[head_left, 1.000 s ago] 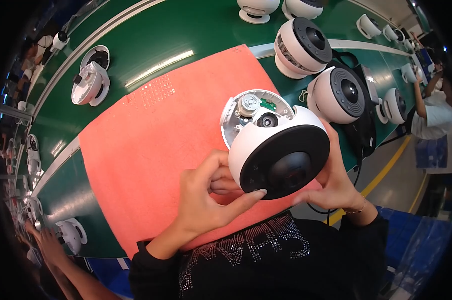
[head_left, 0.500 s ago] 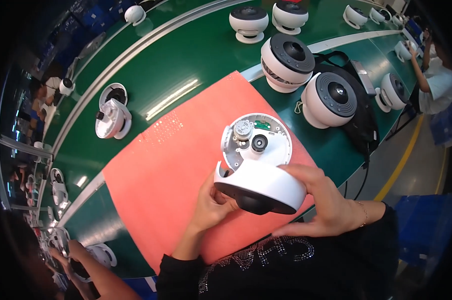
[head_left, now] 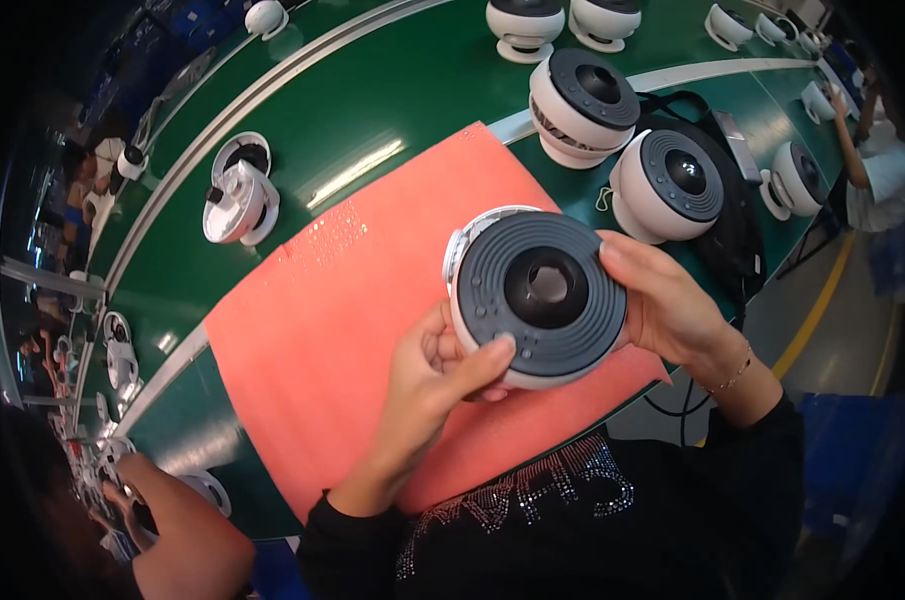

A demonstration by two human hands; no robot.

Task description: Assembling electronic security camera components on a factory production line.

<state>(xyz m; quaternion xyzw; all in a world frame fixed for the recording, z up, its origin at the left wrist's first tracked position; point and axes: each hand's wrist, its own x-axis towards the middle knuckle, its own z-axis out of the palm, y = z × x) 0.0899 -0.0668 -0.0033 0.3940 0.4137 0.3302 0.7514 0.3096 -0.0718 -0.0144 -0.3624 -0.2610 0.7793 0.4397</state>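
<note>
Between my hands is a round white device cover [head_left: 472,330] with a grey ridged top and a glossy black dome, its top tilted up toward me. My left hand [head_left: 427,370] grips its lower left edge, the thumb lying on the grey top. Around the right rim curls my right hand [head_left: 672,300], thumb on the upper right edge. Behind the cover shows the rim of the open white base shell [head_left: 454,258]; its inside is hidden. Beneath them lies a pink foam sheet [head_left: 322,330] on the green bench.
Two white round devices, one [head_left: 584,105] farther and one [head_left: 667,180] nearer, stand to the right by a black bag [head_left: 737,240]. An opened device [head_left: 242,200] sits at left on the green conveyor table [head_left: 372,100]. A co-worker's arm [head_left: 187,510] is at lower left.
The cover has turned from black dome facing down and toward me to grey top facing up. It has moved up over the base shell, hiding the inner parts. My right hand rose with it.
</note>
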